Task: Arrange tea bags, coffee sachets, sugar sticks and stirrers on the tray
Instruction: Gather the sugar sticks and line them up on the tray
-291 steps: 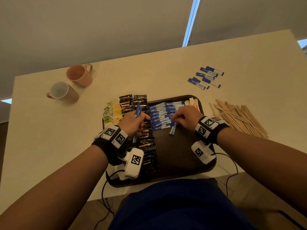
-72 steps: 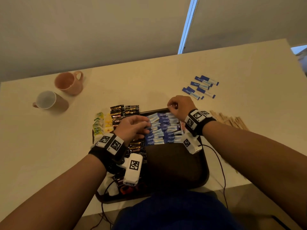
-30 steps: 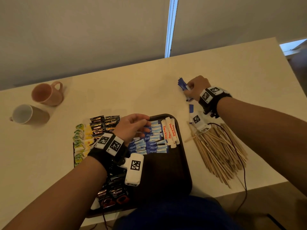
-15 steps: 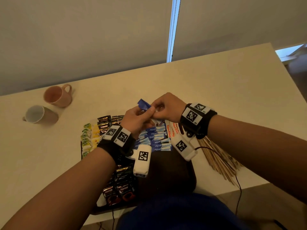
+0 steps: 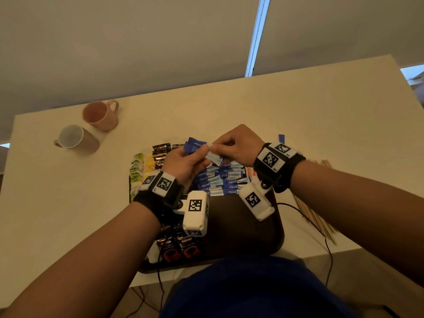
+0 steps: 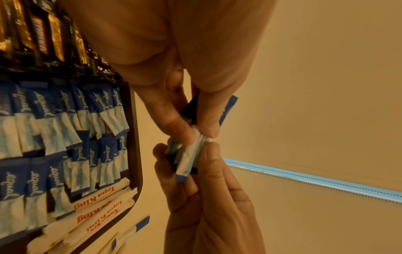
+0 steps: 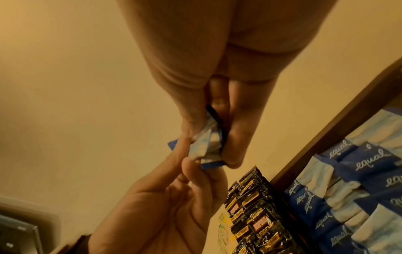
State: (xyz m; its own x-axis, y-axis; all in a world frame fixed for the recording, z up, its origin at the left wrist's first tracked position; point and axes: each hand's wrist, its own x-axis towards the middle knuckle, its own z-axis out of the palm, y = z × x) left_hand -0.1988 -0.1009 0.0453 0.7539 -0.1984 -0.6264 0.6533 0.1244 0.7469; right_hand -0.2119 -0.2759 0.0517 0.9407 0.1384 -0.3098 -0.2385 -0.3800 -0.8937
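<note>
You held a small bundle of sticks (image 5: 207, 152) pinched between your left hand (image 5: 183, 165) and right hand (image 5: 236, 145) above the tray's (image 5: 278, 228) 12 o'clock edge, and I judged that loosening either pinch could have dropped sticks onto the rows.

stirrers (image 5: 316, 216) mostly hidden behind the right forearm — tea bag labels unreadable.

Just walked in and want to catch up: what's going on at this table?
A person is stocking a tray. Both hands, left and right, pinch a small bunch of blue sugar sticks above its far edge. Rows of blue sticks, coffee sachets and tea bags already lie on it. The stirrers sit on the table, right of the tray.
</note>
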